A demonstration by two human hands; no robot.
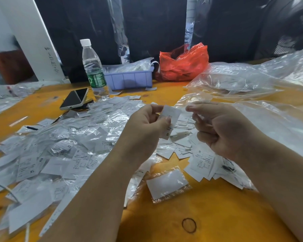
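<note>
Pinching a white S-size label (170,119) above the heap of labels (94,133) on the yellow table (217,215), the left hand (143,126) offers it, likely for bagging, to the right hand (222,130), whose curled fingers may hold clear film, though I cannot tell.

A yellow-orange table (208,215) carries everything. Left of the left hand (145,126), a broad heap of white labels (59,154), mixed with clear film, covers the tabletop. A smaller pile of labels (203,159) lies below the right hand (222,130). Nearer the person than both hands lies a small clear bag (167,183) with a white card inside, and closer still a dark rubber band (189,225). Beyond the left hand are a phone (74,99), an upright water bottle (94,70) and a blue tray (129,79). Beyond the right hand are a red plastic bag (184,63) and large crumpled clear bags (243,79).
</note>
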